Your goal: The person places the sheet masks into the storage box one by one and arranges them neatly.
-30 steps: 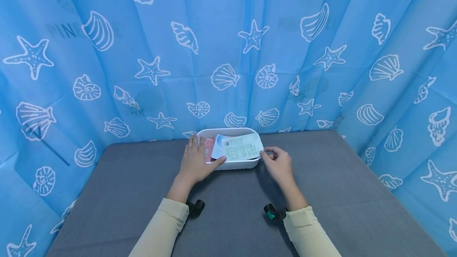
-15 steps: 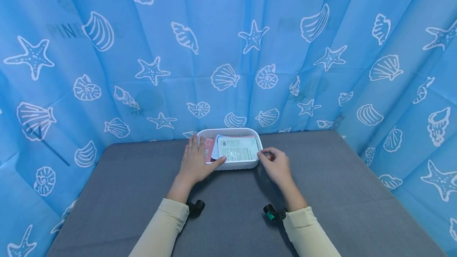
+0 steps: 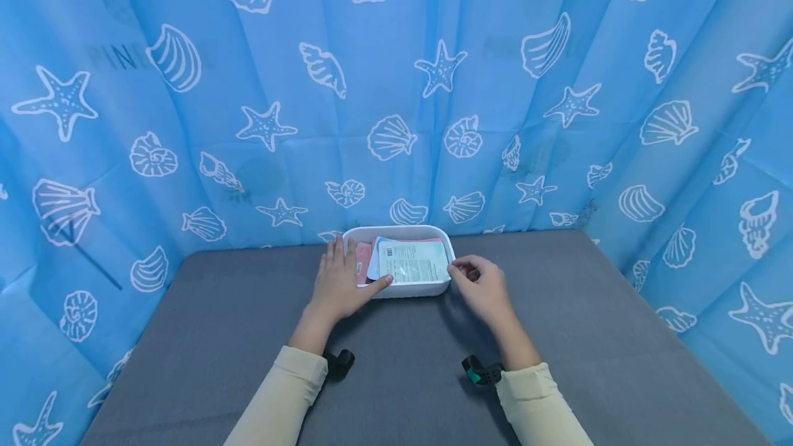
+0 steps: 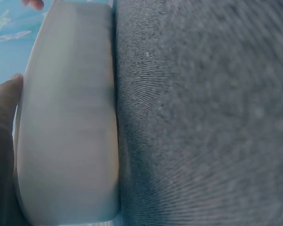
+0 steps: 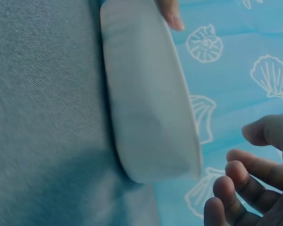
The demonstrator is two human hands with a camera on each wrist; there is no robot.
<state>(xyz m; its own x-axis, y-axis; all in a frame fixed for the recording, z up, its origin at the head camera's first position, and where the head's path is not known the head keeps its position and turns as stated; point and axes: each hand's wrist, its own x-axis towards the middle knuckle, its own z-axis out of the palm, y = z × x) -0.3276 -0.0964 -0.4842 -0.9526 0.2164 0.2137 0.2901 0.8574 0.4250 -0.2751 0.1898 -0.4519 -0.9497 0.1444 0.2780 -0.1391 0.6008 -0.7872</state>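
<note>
A white oval-ended plastic basket stands on the grey tabletop by the curtain. Inside lie flat printed packets: a pale green one with a barcode on top, and a pink one at the left. My left hand rests on the basket's left end with straight fingers, its thumb on the near rim. Just off the right end is my right hand. In the right wrist view, its fingers are loosely bent, with the thumb apart from them and nothing between.
A blue curtain with white shells and starfish hangs behind the table and along both sides. Grey cloth covers the tabletop. Each wrist wears a black strap with a camera, the right strap having a green patch.
The pale green packet, its corner earlier raised over the right rim at my right fingertips, now lies flat inside the basket. My right hand's fingers have loosened from it. The left hand stays put.
</note>
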